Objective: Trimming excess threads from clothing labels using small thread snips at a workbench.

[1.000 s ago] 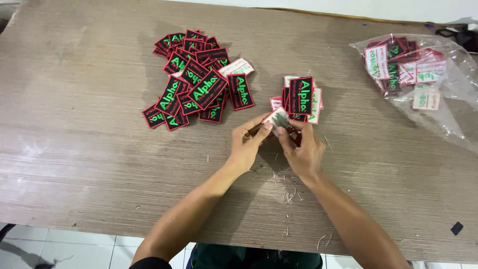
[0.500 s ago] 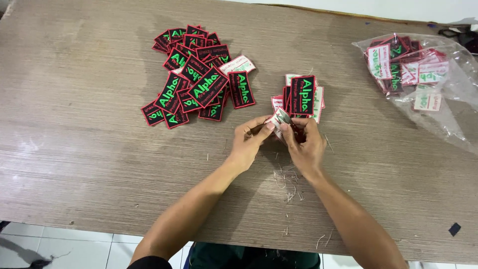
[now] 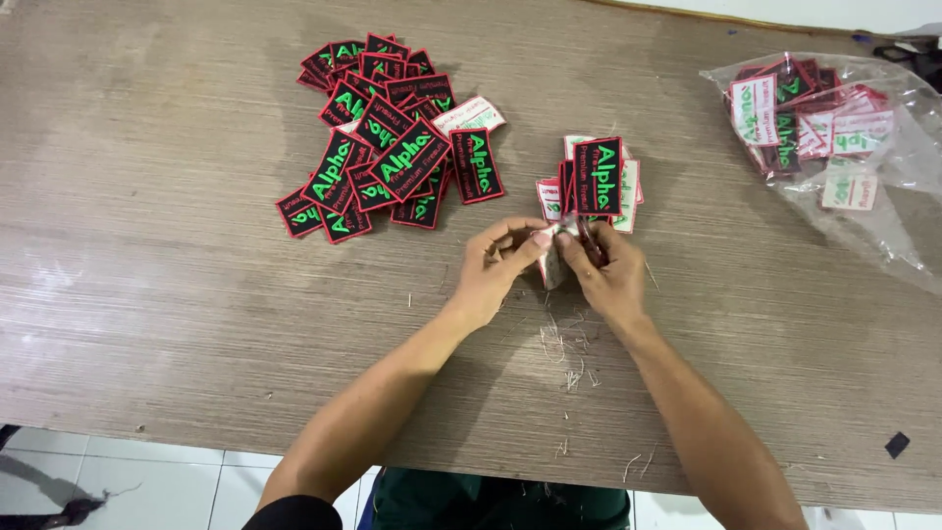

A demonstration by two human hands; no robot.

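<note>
Both hands meet mid-counter: the left hand (image 3: 502, 263) and right hand (image 3: 606, 270) have fingers pinched together on one embroidered patch (image 3: 552, 257), just below a small patch stack (image 3: 595, 179).

Table (image 3: 147, 294): grey-brown wood-grain top, filled most of view. Floor (image 3: 186, 486): white tiles, seen below near edge. Light even.

Left hand (image 3: 500, 260) and right hand (image 3: 603, 270) met over a patch (image 3: 551, 257), pinching it just near a small stack (image 3: 594, 182). Loose pile (image 3: 392, 147) lay far left on surface (image 3: 147, 245); bag (image 3: 834, 128) far right.
</note>
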